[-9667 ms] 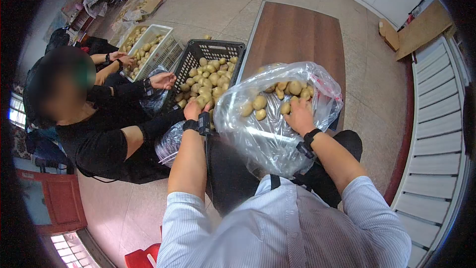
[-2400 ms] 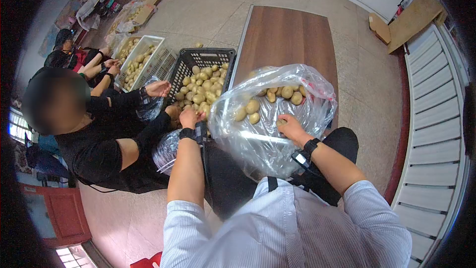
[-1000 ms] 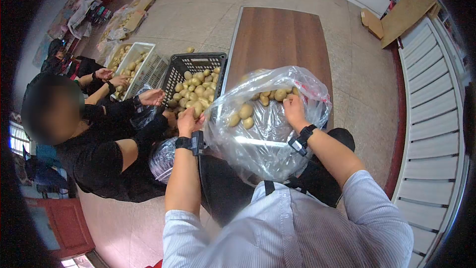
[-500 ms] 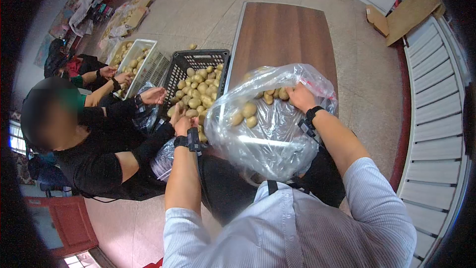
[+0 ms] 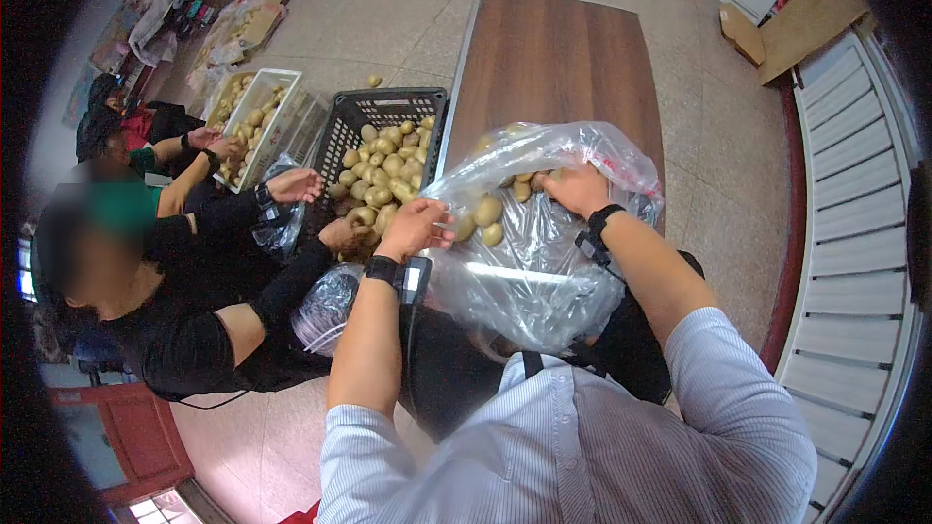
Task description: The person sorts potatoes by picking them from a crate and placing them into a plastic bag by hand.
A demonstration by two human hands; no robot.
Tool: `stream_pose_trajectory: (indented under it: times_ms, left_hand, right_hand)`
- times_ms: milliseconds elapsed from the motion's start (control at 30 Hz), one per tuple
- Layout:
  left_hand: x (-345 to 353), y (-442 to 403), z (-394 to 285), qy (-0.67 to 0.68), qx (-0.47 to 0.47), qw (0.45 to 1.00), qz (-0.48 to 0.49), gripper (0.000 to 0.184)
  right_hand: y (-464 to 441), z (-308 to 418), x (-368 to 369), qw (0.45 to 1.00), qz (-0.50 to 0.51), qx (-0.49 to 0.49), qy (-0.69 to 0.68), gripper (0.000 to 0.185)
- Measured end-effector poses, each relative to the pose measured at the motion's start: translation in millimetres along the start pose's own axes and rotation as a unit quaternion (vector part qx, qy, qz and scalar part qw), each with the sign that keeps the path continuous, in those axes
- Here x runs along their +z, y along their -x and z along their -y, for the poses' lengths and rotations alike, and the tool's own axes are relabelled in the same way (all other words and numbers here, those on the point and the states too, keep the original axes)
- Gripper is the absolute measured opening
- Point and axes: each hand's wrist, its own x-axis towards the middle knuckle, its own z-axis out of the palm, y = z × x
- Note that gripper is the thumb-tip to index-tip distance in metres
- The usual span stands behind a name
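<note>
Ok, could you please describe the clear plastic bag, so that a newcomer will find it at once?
Find the brown table at the upper middle. Over its near end spreads the clear plastic bag, with potatoes inside. The black crate on its left also holds potatoes, but has dark slotted walls; the bag is see-through, crumpled and shiny.

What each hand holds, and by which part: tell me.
It cannot be told for either: the left hand is at the left edge of the clear bag, the right hand at potatoes inside.
</note>
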Motion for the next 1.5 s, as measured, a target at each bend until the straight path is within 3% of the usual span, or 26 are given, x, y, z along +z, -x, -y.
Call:
stream_pose_trajectory:
  times_ms: [100, 167, 233, 633, 833, 933, 1067, 1133, 1233, 1267, 1367, 1433, 1500]
  left_hand:
    - [8, -3, -2, -0.027, -0.020, 0.999, 0.008, 0.027]
    - [11, -3, -4, -0.038, -0.026, 0.999, -0.011, 0.026]
    - [11, -2, -4, -0.047, -0.024, 0.999, -0.009, 0.027]
    - [2, -4, 4, -0.080, -0.025, 0.996, -0.010, 0.027]
    - [3, 3, 7, -0.105, -0.021, 0.994, -0.003, 0.030]
    - [3, 3, 8, -0.111, -0.011, 0.994, -0.006, 0.031]
    - [1, -3, 12, -0.140, 0.001, 0.990, -0.025, 0.030]
    - [-1, -7, 12, -0.162, 0.002, 0.986, -0.041, 0.032]
    - [-7, -13, 14, -0.202, 0.028, 0.976, -0.081, 0.039]
    - [-8, -15, 16, -0.221, 0.053, 0.968, -0.104, 0.043]
    - [0, -9, 4, -0.283, 0.082, 0.947, -0.132, 0.047]
    - [-13, -29, 15, -0.279, 0.104, 0.945, -0.139, 0.045]
    - [-16, -35, 19, -0.274, 0.127, 0.942, -0.144, 0.044]
  right_hand:
    - [17, 6, 16, 0.997, -0.054, 0.033, 0.052, 0.060]
    - [34, 16, 10, 0.999, 0.001, 0.045, 0.021, 0.061]
    - [51, 20, 19, 0.992, -0.095, -0.005, 0.084, 0.064]
    - [84, 13, 31, 0.988, -0.137, -0.045, 0.057, 0.068]
    - [40, 10, 24, 0.990, -0.103, 0.071, -0.058, 0.074]
    - [9, 4, 1, 0.985, -0.070, 0.026, -0.153, 0.063]
    - [-21, 6, -14, 0.985, -0.146, 0.062, -0.074, 0.046]
    - [-43, -12, -16, 0.982, -0.161, -0.063, -0.072, 0.032]
    - [-62, -20, -24, 0.979, -0.155, -0.095, -0.093, 0.027]
    - [-61, -21, -34, 0.979, -0.144, -0.139, -0.040, 0.029]
    - [-81, -39, -30, 0.979, -0.170, -0.077, -0.078, 0.025]
    - [-82, -48, -39, 0.982, -0.156, -0.088, -0.055, 0.028]
    - [-95, -69, -32, 0.963, -0.244, -0.099, -0.056, 0.031]
